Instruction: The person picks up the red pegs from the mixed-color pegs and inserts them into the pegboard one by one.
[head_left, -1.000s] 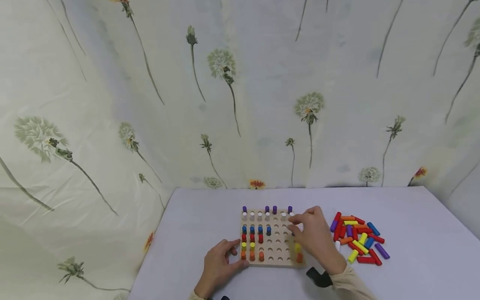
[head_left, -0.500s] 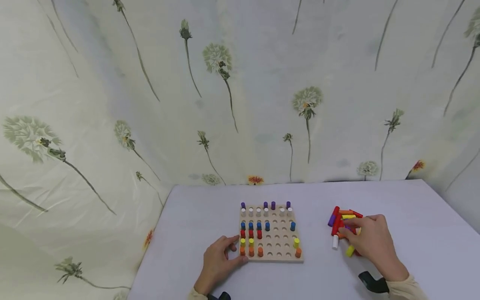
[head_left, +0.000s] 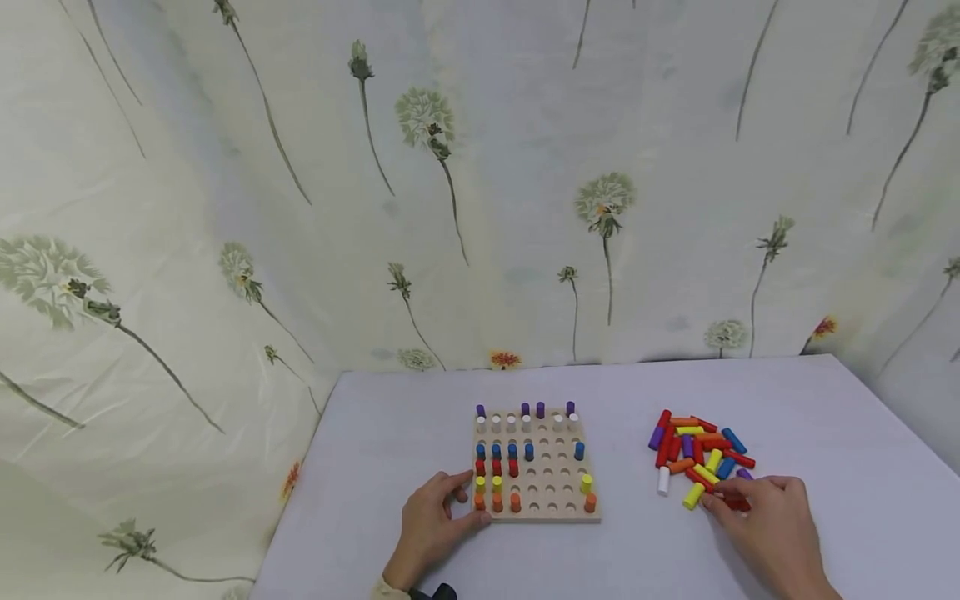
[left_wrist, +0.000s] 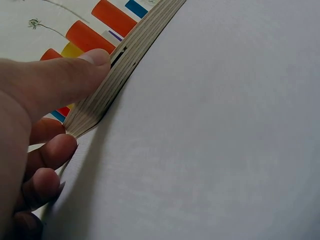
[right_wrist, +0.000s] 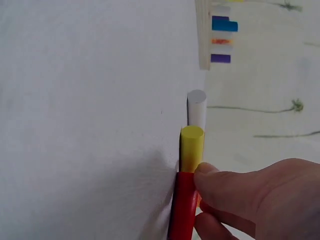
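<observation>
My left hand (head_left: 431, 518) pinches the near left corner of a wooden pegboard (head_left: 547, 521), its thumb along the layered front edge. Coloured pegs stand upright in rows on the board: purple, white, blue, red, yellow and orange (head_left: 590, 502). To the right, my right hand (head_left: 780, 527) reaches low over the near side of a loose pile of pegs. Its thumb and index fingertips are right by a yellow peg (head_left: 693, 497). In the right wrist view the thumb touches a red peg (right_wrist: 184, 205); I cannot tell whether the fingers grip it.
Several loose pegs lie in the pile, among them a white peg (head_left: 663, 481) at its left side and a blue one (head_left: 734, 441) at its right. A pale cloth covers the table (head_left: 420, 425). Behind it hangs a curtain (head_left: 517, 192) with a dandelion print.
My right hand has left the right side of the board and gone to the pile, then shifted to the pile's near right side. The left hand keeps its hold on the corner.
</observation>
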